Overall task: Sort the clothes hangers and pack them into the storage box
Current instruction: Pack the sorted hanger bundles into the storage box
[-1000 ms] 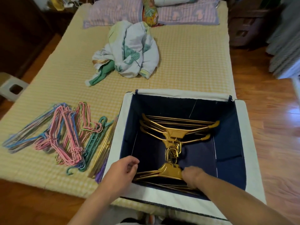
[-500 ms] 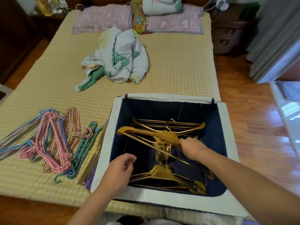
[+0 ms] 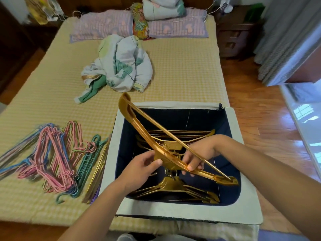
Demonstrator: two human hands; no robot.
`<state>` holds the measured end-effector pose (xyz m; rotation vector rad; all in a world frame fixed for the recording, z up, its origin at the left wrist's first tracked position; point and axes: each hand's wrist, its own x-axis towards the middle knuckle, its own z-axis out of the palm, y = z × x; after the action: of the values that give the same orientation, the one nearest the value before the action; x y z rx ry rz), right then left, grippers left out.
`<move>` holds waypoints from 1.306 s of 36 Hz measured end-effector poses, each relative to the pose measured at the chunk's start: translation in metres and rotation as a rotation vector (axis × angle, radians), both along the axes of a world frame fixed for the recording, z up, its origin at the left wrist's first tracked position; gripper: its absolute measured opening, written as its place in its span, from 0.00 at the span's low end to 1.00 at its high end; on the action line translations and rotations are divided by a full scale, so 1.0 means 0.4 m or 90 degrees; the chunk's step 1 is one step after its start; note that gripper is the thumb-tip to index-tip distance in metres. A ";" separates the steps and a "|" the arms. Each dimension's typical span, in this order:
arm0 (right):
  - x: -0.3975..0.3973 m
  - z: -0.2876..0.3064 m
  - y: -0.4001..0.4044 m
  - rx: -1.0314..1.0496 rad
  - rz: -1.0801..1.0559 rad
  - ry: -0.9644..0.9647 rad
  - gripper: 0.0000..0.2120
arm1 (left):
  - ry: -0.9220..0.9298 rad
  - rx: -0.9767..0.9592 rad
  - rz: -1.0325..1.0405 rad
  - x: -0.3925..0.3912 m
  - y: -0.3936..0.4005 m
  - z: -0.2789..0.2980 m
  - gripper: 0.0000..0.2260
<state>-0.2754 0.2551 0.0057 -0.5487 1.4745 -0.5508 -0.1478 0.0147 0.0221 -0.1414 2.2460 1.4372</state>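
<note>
Above the open fabric storage box [image 3: 246, 173], both hands hold 1 glossy gold plastic hanger [image 3: 147, 134], tilted: the left hand [image 3: 144, 164] pinches its centre, the right hand [image 3: 199, 153] curls around its lower arm. More gold hangers [image 3: 182, 186] lie flat inside; thin pink and blue wire hangers [image 3: 50, 157] are heaped on the checked mattress [image 3: 182, 66].

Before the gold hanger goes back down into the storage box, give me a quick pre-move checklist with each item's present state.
1. Both hands grip the gold hanger: left hand at its neck, right hand on its lower arm: ok.
2. Hanger inside the storage box: not ok, its upper end sticks out over the far left rim.
3. Room in the box: ok, dark floor shows between the two gold stacks.
4. Hook free of the stacked hooks below: cannot tell.
5. Coloured wire hangers packed: not ok, they lie on the bed.
</note>
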 end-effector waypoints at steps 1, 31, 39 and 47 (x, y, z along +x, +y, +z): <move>0.002 -0.002 -0.006 -0.010 -0.009 -0.016 0.09 | -0.001 -0.006 -0.013 0.004 -0.001 0.005 0.09; 0.137 -0.080 -0.087 0.085 -0.090 0.328 0.07 | 0.138 -0.592 -0.240 0.053 0.155 -0.043 0.27; 0.045 -0.297 -0.033 0.095 -0.132 0.515 0.12 | 0.162 -0.386 -0.156 0.037 0.091 -0.126 0.18; -0.095 -0.495 0.072 0.093 -0.031 0.762 0.09 | 0.097 -0.472 -0.077 0.097 -0.042 -0.192 0.19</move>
<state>-0.3136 0.2840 -0.1921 -0.7759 2.6329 -0.0980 -0.1090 -0.0020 -0.0547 -0.1274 2.7539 0.5110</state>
